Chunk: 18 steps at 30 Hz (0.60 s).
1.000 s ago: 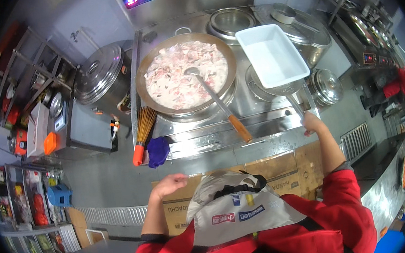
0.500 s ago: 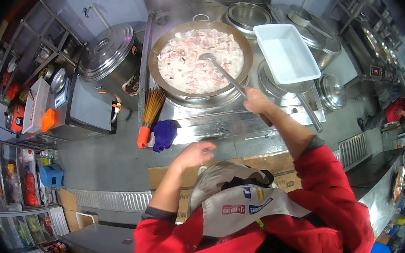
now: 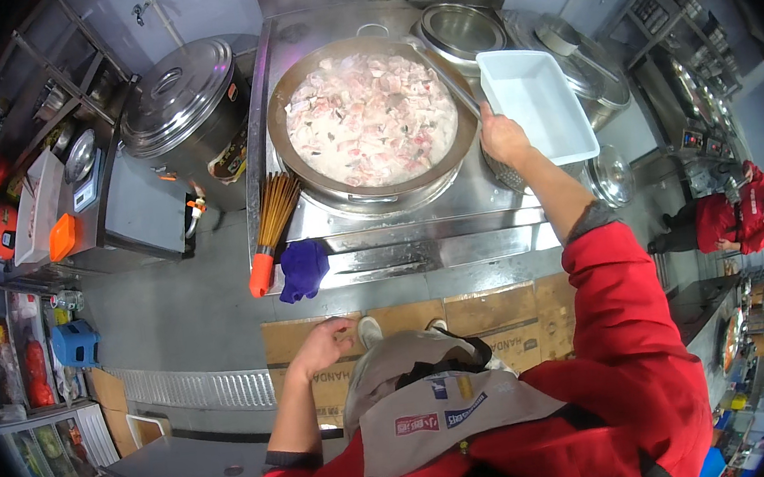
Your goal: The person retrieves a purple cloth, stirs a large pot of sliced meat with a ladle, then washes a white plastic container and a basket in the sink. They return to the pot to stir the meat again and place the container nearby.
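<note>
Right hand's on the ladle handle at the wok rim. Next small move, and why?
Probably draw the ladle handle inward so its bowl sweeps through the meat slices. The right hand grips the handle end at the rim of the wok, steam rises over it, and the pale slices lie in liquid. The left hand hangs empty, low by the apron.

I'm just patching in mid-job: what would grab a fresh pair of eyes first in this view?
The huge steaming wok of pale chopped food fills the upper middle, set in a steel stove. The right hand reaches to its right rim, gripping a long ladle handle beside a white rectangular tray. The left hand hangs free low down, below a bamboo brush and a purple cloth at the stove's left edge.
</note>
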Tool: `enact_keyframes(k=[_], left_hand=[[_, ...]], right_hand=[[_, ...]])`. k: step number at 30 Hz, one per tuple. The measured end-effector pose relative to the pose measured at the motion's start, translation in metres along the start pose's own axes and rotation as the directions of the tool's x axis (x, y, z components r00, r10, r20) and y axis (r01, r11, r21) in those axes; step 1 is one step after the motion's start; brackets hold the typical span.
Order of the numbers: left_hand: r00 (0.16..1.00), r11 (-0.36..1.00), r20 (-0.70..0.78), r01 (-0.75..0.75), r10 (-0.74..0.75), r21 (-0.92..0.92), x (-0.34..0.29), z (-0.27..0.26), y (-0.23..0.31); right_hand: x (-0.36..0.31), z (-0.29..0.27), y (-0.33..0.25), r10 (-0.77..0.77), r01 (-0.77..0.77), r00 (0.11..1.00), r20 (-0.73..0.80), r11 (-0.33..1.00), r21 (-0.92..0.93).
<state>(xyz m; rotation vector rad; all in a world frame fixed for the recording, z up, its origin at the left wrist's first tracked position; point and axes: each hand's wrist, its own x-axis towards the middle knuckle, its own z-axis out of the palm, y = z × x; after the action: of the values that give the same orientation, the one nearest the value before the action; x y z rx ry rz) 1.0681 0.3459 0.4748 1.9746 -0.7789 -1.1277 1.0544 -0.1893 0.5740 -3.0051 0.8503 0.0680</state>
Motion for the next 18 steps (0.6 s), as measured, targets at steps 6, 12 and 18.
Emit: enact_keyframes(k=[6, 12, 18], left_hand=[[0.997, 0.994, 0.028, 0.068, -0.066, -0.087, -0.007, -0.014, -0.015], [0.992, 0.981, 0.083, 0.103, -0.09, -0.165, -0.013, -0.013, -0.03], [0.995, 0.987, 0.078, -0.048, 0.06, -0.155, -0.008, -0.017, -0.024]], right_hand=[[-0.041, 0.011, 0.001, 0.04, -0.093, 0.981, 0.192, 0.956, 0.279], [-0.077, -0.022, -0.06, 0.064, -0.648, 0.754, 0.654, 0.241, 0.723], [-0.061, -0.05, -0.092, -0.141, -0.788, 0.594, 0.792, -0.297, 0.539]])
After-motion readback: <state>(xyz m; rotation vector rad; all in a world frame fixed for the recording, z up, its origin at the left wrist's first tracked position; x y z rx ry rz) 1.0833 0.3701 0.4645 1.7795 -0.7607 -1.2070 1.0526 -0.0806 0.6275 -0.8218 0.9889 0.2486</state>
